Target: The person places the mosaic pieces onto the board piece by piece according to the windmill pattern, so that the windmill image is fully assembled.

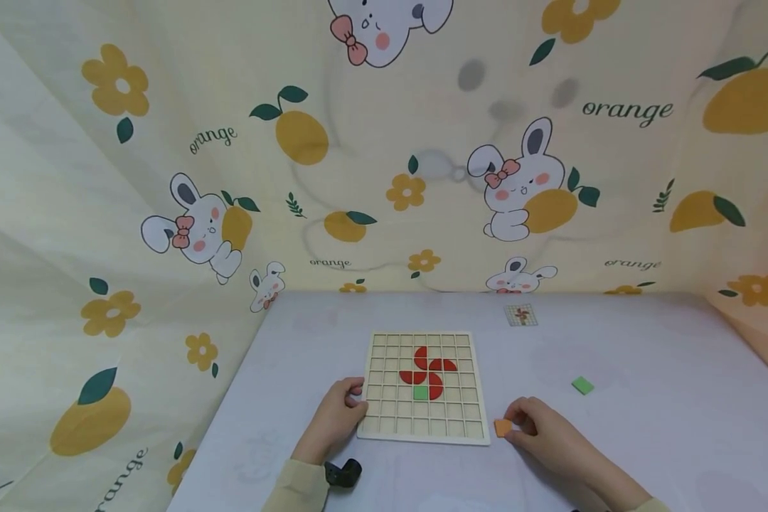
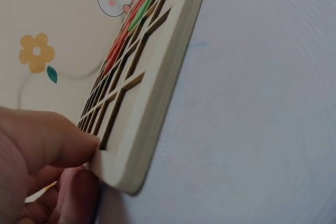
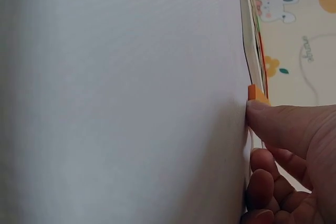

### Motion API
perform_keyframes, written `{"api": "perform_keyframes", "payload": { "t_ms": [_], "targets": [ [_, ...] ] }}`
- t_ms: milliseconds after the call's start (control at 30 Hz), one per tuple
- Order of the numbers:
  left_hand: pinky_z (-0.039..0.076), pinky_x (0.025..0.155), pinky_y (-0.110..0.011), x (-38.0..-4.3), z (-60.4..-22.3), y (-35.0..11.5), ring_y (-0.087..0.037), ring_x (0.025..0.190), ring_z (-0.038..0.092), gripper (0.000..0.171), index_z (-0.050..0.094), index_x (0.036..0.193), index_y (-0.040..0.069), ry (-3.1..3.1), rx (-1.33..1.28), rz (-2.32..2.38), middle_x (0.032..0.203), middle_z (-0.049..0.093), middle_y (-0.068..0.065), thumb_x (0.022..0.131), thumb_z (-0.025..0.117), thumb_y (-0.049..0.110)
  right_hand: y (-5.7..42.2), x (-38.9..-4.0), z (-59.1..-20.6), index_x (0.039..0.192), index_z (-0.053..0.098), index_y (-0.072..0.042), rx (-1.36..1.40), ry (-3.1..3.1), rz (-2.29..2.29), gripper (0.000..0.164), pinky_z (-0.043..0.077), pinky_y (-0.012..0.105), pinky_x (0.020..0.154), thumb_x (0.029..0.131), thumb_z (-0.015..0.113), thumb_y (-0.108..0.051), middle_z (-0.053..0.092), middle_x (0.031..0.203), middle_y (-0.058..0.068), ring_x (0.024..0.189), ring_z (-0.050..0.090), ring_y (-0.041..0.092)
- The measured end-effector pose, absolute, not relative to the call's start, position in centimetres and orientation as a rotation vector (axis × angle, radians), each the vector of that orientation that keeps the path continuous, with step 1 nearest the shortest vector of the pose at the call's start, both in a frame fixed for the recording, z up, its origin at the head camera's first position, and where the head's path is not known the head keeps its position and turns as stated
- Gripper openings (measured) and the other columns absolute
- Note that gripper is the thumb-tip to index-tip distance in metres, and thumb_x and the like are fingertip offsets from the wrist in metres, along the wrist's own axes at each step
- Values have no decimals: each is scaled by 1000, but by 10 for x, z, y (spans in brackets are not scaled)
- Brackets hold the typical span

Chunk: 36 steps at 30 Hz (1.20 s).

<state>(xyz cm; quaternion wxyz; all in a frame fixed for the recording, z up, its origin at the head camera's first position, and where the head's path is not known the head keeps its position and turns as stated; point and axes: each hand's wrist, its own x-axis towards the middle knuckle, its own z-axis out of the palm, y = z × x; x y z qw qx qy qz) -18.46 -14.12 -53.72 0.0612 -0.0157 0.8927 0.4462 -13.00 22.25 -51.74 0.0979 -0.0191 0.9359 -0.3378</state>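
A pale grid board (image 1: 457, 412) lies on the table. Several red rounded pieces (image 1: 435, 387) form a pinwheel in its middle, with a green square (image 1: 420, 392) in the cell beside the lowest one. At the board's left edge is my left hand (image 1: 336, 416); the left wrist view shows its thumb (image 2: 68, 142) on the rim and fingers curled beside and below it. My right hand (image 1: 544, 434) pinches an orange square tile (image 1: 502, 427) between thumb and fingers, low over the table just right of the board. Part of the tile is hidden behind the thumb in the right wrist view.
A loose green tile (image 1: 583, 385) lies right of the board. Farther back is a small pattern card (image 1: 521, 315) with a red pinwheel on a grid. A printed cloth (image 1: 371, 142) hangs behind the table and along its left side.
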Motion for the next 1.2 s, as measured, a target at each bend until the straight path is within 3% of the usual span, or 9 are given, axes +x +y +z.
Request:
{"api": "perform_keyframes", "payload": {
  "t_ms": [267, 667, 1200],
  "targets": [
    [46, 68, -30, -183, -536, -142, -16, 86, 52, 47, 56, 130, 8, 2699, -52, 1354, 108, 53, -2, 85, 66, 9, 219, -131, -515, 95, 56, -14, 10, 2739, -1064, 21, 41, 29, 61, 83, 73, -11, 52, 80, 0, 74, 47, 16],
    [44, 70, -32, -182, -536, -143, -16, 87, 50, 45, 55, 131, 7, 2720, -9, 1329, 109, 54, -2, 87, 66, 10, 199, -145, -510, 96, 56, -14, 72, 2748, -1158, 16, 43, 30, 60, 88, 69, -17, 56, 80, 0, 73, 50, 16],
    [45, 70, -32, -184, -539, -142, -15, 87, 51, 45, 56, 130, 8, 2724, -28, 1344, 107, 54, -1, 87, 66, 12, 128, -161, -508, 90, 56, -16, -159, 2692, -1307, 13, 43, 28, 58, 89, 69, -14, 56, 79, -3, 71, 50, 15]
  ]
}}
